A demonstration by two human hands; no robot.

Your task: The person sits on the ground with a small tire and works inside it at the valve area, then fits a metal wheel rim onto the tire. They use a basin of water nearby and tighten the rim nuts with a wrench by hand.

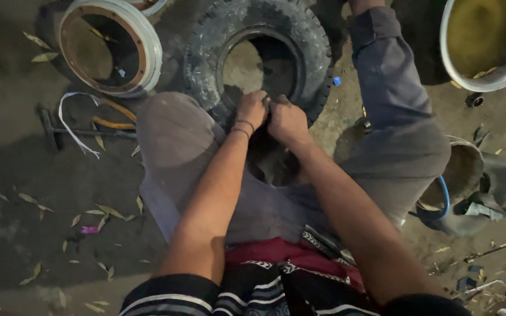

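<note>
A worn black tyre (pixel 206 64) with a deep tread lies flat on the ground between my knees, its centre hole showing bare ground. My left hand (pixel 252 108), with thin bands at the wrist, and my right hand (pixel 287 120) are both closed on the tyre's near inner edge, knuckles touching. What the fingers pinch is hidden by the hands themselves. My grey trousers (pixel 177 140) frame the tyre on both sides.
A white metal wheel rim (pixel 153 52) lies at the upper left, another rim (pixel 458 64) at the upper right. A dark hand tool (pixel 51 126) with white cord rests left. A dirty bucket (pixel 469 169) and rubber scraps sit right. Dry leaves litter the ground.
</note>
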